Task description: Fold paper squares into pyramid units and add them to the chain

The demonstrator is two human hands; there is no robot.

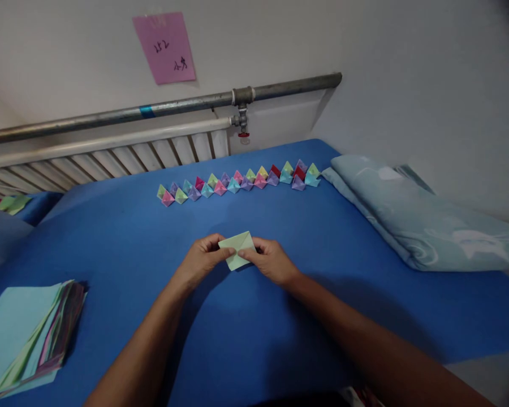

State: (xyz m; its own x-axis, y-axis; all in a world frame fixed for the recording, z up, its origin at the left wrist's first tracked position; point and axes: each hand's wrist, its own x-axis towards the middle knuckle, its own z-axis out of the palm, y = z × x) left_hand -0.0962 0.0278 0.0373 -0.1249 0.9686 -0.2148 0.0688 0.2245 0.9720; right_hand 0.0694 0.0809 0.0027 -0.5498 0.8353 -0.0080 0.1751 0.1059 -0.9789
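Note:
A folded light green paper square [240, 242] with diagonal creases is held in the air above the blue surface [123, 249]. My left hand [204, 258] pinches its left side, thumb on top and fingers behind. On the right side, my right hand [272, 260] grips it the same way, its thumb pointing toward the middle. The two thumb tips are close to each other on the paper. Beyond the hands, small folded paper pieces [233, 185] in pink, purple, green, blue, yellow and red stand in rows.
A stack of coloured paper sheets [21, 328] lies at the lower left. A light blue patterned fabric bundle [424, 217] rests at the right. Along the wall behind run a radiator [152, 152] and a metal pipe [186, 105], below a pink note [166, 51].

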